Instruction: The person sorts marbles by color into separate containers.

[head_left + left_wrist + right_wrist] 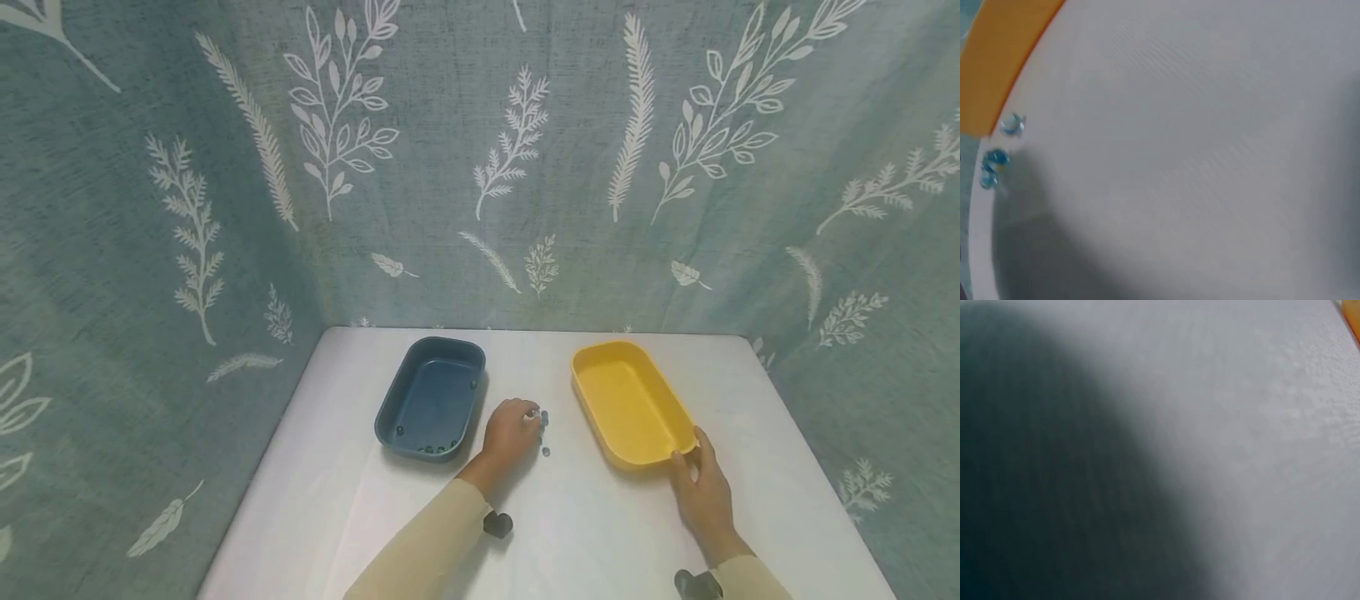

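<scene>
Below centre, my left hand (512,435) curls beside glassy beads (545,418), pinching any I can't tell; likely slick, best taken at their sides. My right hand (703,493) grips the yellow tray (630,400).

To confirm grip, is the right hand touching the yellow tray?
Touching: the head view shows the right hand gripping the yellow tray at the rim's near right corner.

Loose marbles (545,419): bluish clear glass, lying near one another between the trays
Yellow tray (628,396): rounded corners, upright, set at a slant
Blue tray (431,400): dark, upright, several marbles (441,450) inside, mostly along its near end
</scene>
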`<state>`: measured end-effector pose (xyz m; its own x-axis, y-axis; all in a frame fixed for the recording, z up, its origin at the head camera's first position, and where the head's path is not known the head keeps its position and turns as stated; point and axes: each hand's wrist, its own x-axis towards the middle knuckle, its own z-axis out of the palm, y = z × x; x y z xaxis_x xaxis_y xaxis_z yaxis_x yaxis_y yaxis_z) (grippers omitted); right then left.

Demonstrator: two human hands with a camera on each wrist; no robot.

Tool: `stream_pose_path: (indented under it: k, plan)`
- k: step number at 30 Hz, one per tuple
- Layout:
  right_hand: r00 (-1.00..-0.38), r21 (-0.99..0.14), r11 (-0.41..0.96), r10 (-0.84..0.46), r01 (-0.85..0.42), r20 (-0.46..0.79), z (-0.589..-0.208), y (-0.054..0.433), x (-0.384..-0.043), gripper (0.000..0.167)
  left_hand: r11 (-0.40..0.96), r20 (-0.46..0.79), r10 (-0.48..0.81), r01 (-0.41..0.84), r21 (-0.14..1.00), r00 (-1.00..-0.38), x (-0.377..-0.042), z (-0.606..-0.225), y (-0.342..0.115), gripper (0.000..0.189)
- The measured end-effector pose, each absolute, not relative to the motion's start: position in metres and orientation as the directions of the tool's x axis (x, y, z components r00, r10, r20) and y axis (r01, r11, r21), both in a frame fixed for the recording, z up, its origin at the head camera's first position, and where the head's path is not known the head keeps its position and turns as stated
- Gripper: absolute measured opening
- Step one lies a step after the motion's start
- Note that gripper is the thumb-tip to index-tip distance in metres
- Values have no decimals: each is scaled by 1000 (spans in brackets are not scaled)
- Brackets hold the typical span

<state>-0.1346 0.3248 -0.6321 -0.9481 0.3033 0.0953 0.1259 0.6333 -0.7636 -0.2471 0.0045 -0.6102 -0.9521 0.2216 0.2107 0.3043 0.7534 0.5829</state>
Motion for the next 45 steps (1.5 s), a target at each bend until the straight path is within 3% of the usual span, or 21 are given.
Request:
stream_pose_path:
  k: [12,28,45]
  plan:
    - [-943,-757,642,311,119,116,-632,324,-133,67,751,271,370,457,476,-889,-245,-597,31,19]
    - [-946,-751,646,311,137,95,-624,320,-133,67,713,210,444,485,507,-871,-225,-583,66,20]
    - [-942,-752,653,300,88,150,-630,322,-134,66,646,257,504,557,522,-825,-214,-581,91,22]
